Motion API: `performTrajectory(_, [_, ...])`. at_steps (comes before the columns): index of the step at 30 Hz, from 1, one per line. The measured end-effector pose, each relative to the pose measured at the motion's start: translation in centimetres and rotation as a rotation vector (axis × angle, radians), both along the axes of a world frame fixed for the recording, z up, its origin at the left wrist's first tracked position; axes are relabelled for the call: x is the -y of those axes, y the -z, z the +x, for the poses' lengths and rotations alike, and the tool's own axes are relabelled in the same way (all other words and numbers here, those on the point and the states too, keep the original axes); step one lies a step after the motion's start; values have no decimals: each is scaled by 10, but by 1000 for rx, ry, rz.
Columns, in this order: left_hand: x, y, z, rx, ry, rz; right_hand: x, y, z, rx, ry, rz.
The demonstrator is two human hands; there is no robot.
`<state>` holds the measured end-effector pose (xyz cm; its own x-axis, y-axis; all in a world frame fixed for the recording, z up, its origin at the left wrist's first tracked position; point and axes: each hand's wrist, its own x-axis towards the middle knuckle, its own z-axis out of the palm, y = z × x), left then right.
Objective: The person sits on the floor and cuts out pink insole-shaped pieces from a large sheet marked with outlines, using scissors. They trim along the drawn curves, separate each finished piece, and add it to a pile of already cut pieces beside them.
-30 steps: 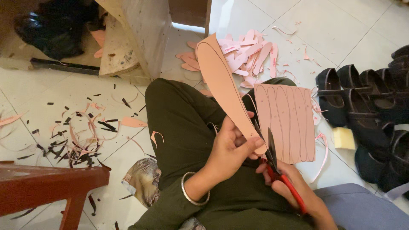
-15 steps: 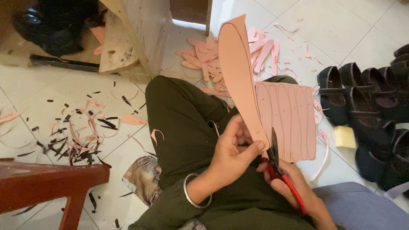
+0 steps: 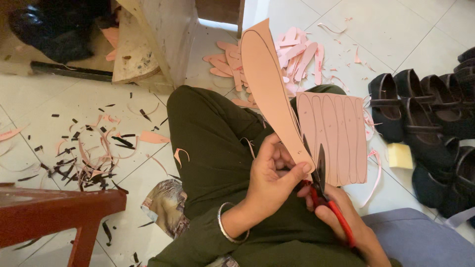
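Observation:
My left hand (image 3: 271, 184) pinches the lower end of a long pink insole-shaped piece (image 3: 267, 89) that stands up and away from me. My right hand (image 3: 341, 217) grips red-handled scissors (image 3: 324, 190), whose dark blades point up beside the piece's lower edge. Behind the scissors, a pink sheet (image 3: 332, 136) marked with several drawn insole outlines rests on my knee. I sit on the floor in dark green trousers, a silver bangle (image 3: 228, 225) on my left wrist.
A heap of cut pink insoles (image 3: 297, 57) lies on the white tiles ahead. Black shoes (image 3: 428, 123) line the right side, with a yellow sponge block (image 3: 400, 155) near them. Pink and black scraps (image 3: 94, 148) litter the left floor. A red wooden stool (image 3: 54, 212) stands at lower left.
The pink piece has turned in my left hand, its tip swinging upright and slightly right. The scissors stay at its lower edge.

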<state>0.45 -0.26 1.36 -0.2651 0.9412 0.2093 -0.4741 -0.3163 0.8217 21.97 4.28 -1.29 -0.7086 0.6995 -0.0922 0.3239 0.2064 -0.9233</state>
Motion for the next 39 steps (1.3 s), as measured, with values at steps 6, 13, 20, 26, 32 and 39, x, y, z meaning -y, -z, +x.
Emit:
performTrajectory(6, [1,-1,2,-32,-59,-24,1,0,0,-15,-14,-39])
performTrajectory(13, [3,-2,3,16,4,-27,1,10,0,-10,38,-21])
performTrajectory(20, [3,-2,1,23,30,-25,1,13,0,-68,43,7])
performTrajectory(26, [1,1,1,46,50,-17,-1,16,8,2,68,-63])
performTrajectory(32, [2,3,-2,69,93,25,-1,20,14,-32,77,-157])
performTrajectory(39, [1,2,-4,57,103,41,-3,30,21,-65,72,-184])
